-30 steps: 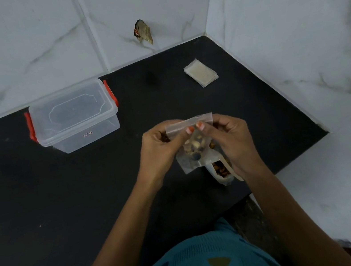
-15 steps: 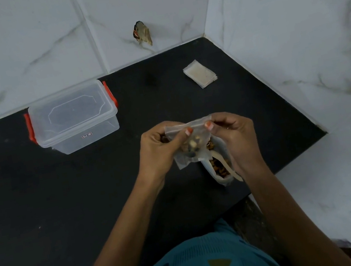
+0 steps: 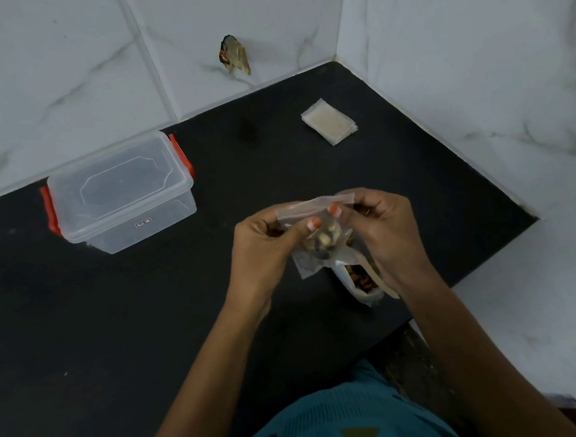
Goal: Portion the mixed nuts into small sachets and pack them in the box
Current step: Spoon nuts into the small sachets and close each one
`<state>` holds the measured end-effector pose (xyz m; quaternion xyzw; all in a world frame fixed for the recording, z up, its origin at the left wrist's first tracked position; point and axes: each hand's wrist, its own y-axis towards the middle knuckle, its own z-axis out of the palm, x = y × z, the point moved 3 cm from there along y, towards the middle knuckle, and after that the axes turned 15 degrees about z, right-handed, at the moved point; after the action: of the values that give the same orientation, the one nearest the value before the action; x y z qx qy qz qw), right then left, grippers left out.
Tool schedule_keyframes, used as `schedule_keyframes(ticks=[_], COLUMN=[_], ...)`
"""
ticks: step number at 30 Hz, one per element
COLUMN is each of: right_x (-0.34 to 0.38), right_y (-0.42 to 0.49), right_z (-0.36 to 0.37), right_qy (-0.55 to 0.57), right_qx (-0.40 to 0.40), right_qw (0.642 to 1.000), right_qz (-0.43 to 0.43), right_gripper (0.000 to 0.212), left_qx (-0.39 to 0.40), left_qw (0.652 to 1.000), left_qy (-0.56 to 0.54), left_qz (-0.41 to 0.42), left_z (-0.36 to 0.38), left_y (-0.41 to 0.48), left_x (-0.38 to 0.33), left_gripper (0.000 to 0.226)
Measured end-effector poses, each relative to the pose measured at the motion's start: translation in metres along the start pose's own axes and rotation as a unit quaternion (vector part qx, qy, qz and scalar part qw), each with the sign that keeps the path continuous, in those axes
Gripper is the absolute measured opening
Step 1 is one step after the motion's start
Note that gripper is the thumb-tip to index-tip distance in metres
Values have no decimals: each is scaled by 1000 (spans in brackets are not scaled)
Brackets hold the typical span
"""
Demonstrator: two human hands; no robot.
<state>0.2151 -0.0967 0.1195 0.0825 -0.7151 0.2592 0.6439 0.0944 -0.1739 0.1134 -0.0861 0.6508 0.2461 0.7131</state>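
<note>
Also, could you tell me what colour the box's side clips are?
The clips are red; the head view shows them best.

— What kind of place is this?
— It looks like a home kitchen. A black stone counter [image 3: 131,361] sits in a corner. White marble-pattern wall tiles [image 3: 22,72] stand behind it and at its right side. A clear plastic food box [image 3: 120,194] stands on it.
</note>
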Motion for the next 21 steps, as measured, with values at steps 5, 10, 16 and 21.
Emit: schedule_keyframes(ticks=[5,10,16,21], right_x=[-2,-3,0,-2], right_y=[2,1,2,5], right_z=[-5,-4,4,3], right_qy=[9,63,7,-5], right_qx=[-14,56,76,15], right_qw=[1000,994,996,1000], right_qz=[13,68,36,8], right_gripper=[14,7,22,6], left_qx=[-35,-34,-20,15], left_qw=[999,998,998,998], left_qy=[3,29,30,47], left_qz=[28,48,44,46], left_z=[-3,-5,-2,1], left_y=[2,4,3,3], left_x=[-2,-5,-6,-5], left_gripper=[12,10,7,7])
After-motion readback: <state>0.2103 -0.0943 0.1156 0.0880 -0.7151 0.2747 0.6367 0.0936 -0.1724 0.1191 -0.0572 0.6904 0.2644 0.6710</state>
